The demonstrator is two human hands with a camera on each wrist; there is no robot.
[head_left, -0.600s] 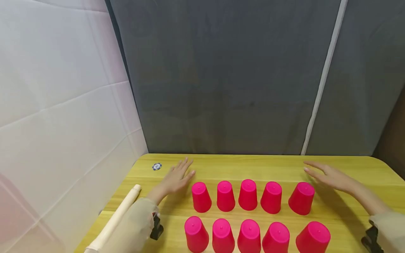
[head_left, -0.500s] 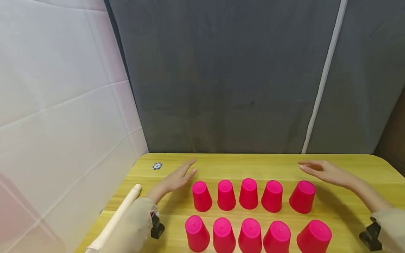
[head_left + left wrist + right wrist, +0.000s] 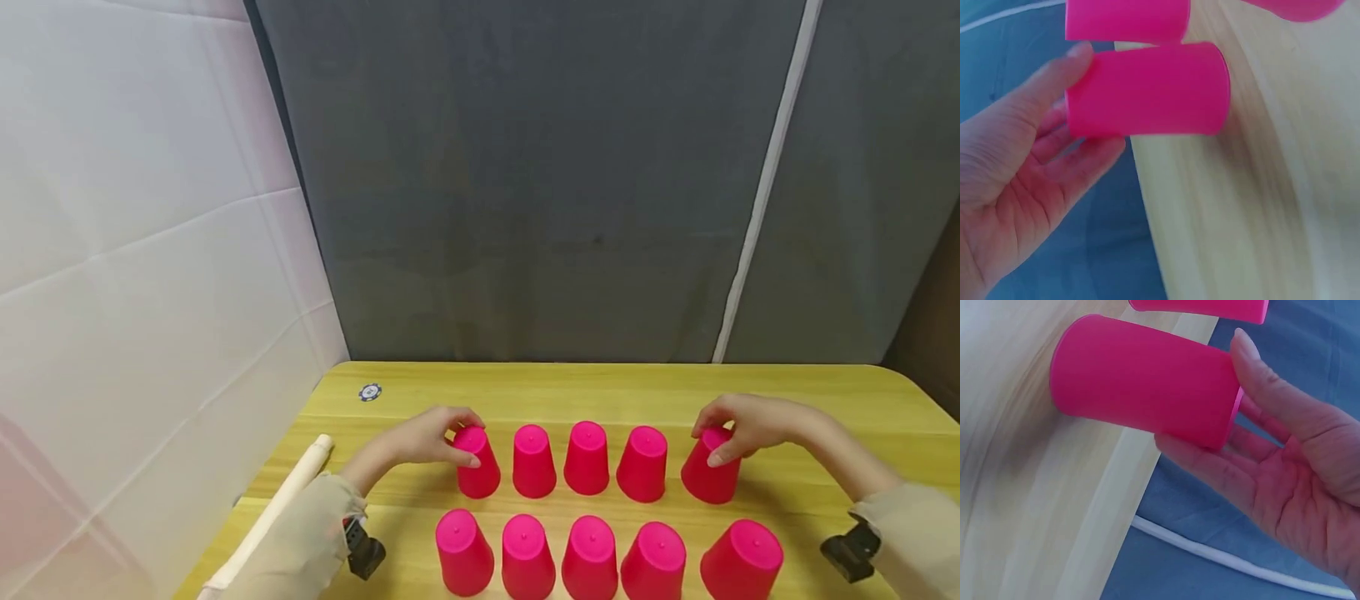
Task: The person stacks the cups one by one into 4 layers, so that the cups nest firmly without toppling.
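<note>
Yellow table [image 3: 825, 392] has bare room at its far edge. Left hand [image 3: 420, 440] grips the left end cup [image 3: 477, 463]. Right hand [image 3: 750, 425] grips the right end cup [image 3: 709, 471].

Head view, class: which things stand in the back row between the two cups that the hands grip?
Three upside-down pink cups stand between the left hand's cup and the right hand's cup, in the head view.

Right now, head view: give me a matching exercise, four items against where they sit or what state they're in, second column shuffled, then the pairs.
Items
1. left hand
2. right hand
3. poker chip
4. white rod

Place or state
A. lies flat near the far left corner of the table
B. grips the far-left cup of the back row
C. lies along the table's left edge
D. grips the far-right cup of the back row

Pairs: 1-B, 2-D, 3-A, 4-C
</note>
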